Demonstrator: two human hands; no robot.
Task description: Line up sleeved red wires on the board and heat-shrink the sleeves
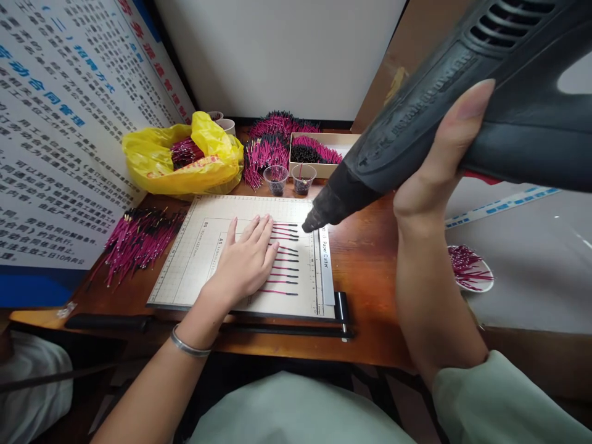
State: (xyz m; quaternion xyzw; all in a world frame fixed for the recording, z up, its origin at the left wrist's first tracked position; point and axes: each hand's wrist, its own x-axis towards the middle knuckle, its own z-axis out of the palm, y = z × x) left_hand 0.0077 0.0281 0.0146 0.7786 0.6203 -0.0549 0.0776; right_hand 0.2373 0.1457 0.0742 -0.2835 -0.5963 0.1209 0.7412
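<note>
My left hand (247, 256) lies flat on a white paper cutter board (185, 271), fingers stretched out and pointing away from me. It covers the left ends of a row of thin magenta wires (283, 268), whose black-sleeved right ends stick out past my fingers. My right hand (439, 154) is wrapped round a dark heat gun (407, 117), the thumb along its side. The gun's nozzle points down and left, a little above the board near the far end of the row. Most of my right fingers are hidden behind the gun.
A yellow plastic bag (157, 163) of wires stands at the back left, with a loose wire pile (141, 246) below it. Behind the board are two clear cups (276, 179), wire bundles (266, 154) and a shallow box (319, 166). A bowl of wires (483, 280) sits at right.
</note>
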